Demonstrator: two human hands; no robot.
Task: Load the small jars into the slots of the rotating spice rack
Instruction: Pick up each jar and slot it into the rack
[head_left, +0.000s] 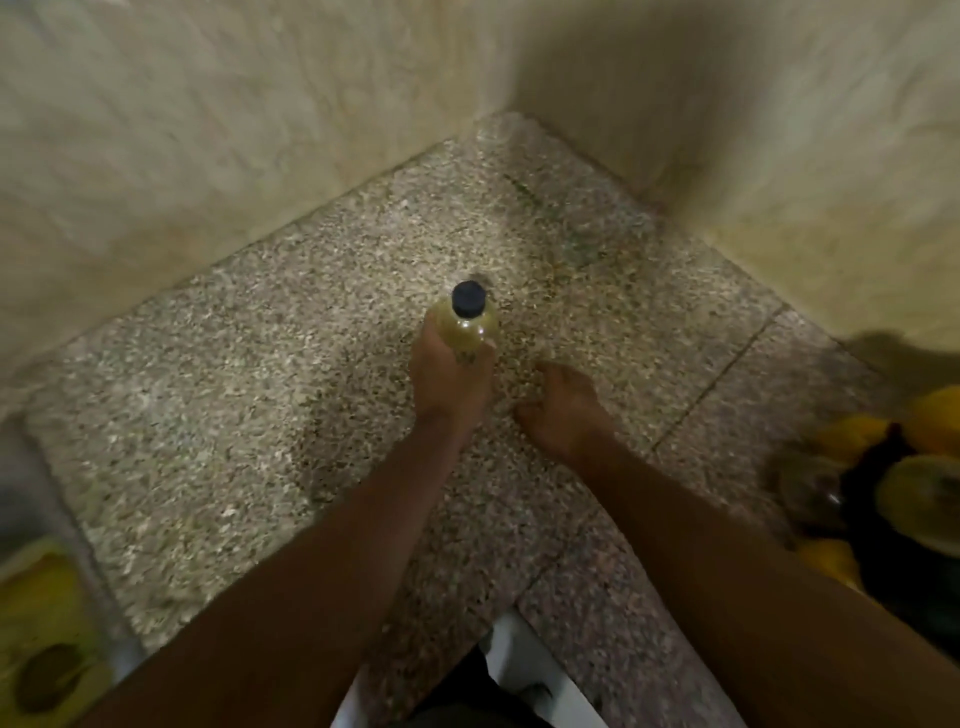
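Head view: the left hand (451, 375) grips a jar (469, 330) from the near side, fingers and thumb wrapped round its lower body; the jar stands upright at mid-counter (249, 395), though whether its base touches the stone or hangs just above it cannot be told. The right hand (563, 410) lies just right of it and apart from it, fingers loosely curled, nothing seen in it. At the far right edge sits a blurred dark rack (883, 519) with several yellow-topped rounds in it, probably jars already loaded; so the task looks partly done, with this jar at least not yet slotted and well apart from the rack. How many slots are free is too blurred to tell.

The jar is small, clear and round-shouldered, with a dark screw cap; its filling is pale yellow-green, nearly up to the neck; a small dark mark shows low on its near face; the glass will likely be smooth, so a firm wrap suits it.
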